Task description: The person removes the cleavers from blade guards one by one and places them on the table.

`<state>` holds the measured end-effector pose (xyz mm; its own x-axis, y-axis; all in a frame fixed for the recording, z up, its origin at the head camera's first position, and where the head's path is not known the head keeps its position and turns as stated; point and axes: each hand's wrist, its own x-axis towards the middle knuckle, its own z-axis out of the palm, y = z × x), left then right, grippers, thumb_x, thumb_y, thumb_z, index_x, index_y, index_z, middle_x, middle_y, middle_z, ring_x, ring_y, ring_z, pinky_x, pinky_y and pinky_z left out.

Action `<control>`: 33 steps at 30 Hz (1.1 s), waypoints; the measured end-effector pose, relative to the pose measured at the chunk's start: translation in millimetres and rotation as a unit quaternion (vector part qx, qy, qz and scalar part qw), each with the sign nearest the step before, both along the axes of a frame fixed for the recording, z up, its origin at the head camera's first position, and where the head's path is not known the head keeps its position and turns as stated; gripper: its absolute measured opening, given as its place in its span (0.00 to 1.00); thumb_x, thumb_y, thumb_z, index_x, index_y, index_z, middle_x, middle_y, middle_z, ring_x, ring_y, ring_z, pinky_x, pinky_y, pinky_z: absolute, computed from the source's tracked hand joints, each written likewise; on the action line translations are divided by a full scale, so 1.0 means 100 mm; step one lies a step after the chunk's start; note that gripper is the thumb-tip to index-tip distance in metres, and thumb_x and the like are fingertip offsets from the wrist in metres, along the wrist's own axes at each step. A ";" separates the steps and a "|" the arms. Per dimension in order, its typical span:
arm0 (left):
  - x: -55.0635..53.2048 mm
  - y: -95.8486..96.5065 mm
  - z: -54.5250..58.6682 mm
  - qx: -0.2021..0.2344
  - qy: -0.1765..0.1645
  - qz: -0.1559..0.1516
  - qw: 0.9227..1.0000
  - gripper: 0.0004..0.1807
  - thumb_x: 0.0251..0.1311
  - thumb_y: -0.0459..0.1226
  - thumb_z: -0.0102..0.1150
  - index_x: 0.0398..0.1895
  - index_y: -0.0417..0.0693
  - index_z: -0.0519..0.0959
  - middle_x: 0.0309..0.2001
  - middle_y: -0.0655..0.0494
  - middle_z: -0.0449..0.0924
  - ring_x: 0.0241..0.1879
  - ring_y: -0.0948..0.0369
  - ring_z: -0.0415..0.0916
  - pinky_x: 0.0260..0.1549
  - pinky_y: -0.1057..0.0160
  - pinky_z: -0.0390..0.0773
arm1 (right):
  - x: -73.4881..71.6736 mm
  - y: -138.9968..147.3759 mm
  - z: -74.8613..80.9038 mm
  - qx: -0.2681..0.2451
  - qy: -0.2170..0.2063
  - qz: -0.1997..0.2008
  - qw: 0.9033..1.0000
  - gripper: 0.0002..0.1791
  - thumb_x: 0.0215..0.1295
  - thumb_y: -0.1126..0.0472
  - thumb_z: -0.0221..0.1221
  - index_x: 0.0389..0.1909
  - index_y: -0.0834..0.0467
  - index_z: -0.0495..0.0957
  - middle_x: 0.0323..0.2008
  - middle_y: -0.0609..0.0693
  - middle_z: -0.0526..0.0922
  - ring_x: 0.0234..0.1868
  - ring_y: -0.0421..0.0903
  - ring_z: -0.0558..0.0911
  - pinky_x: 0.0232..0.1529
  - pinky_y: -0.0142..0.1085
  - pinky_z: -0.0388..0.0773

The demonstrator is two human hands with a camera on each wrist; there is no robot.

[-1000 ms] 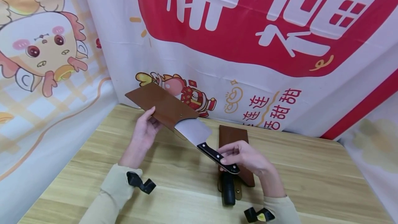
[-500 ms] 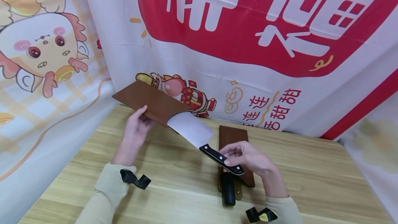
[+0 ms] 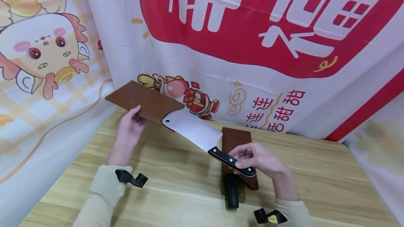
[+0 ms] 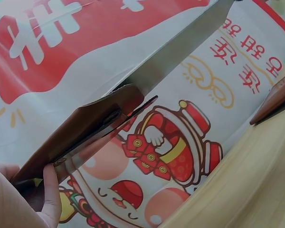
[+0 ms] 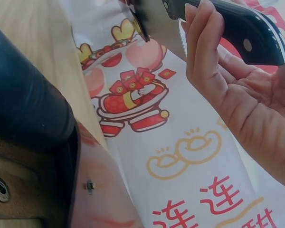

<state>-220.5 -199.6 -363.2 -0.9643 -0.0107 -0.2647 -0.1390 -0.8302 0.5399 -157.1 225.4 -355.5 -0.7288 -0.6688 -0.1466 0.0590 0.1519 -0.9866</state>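
Note:
My left hand pinches the lower edge of a brown leather sheath, held tilted above the table. A cleaver with a broad steel blade is partly inside that sheath, and a hole near the blade's far end shows at the sheath mouth. The fingers of my right hand grip its black riveted handle. In the left wrist view the blade runs out of the sheath mouth, with my thumb against the leather.
Below my right hand lies a second brown sheath on the wooden table, with a black handle projecting towards me. A printed cloth hangs behind the table's back edge.
The sheath and left hand have moved left, while the right hand has shifted slightly right with the cleaver. More of the blade now shows, including the hole.

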 end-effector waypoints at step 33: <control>0.08 -0.01 0.12 -0.141 0.053 -0.062 0.987 0.09 0.78 0.34 0.49 0.38 0.49 0.79 0.35 0.59 0.84 0.38 0.64 0.81 0.40 0.68 0.77 | 0.03 0.23 0.08 -0.113 0.049 0.000 0.992 0.15 0.70 0.74 0.58 0.52 0.60 0.84 0.40 0.52 0.89 0.39 0.45 0.88 0.45 0.38 0.86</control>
<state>-212.7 -200.6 -351.3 -0.9849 0.0498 -0.1658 -0.1603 -0.6246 0.7643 -153.6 248.1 -347.7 -0.7323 -0.6764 0.0790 -0.0385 -0.0747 -0.9965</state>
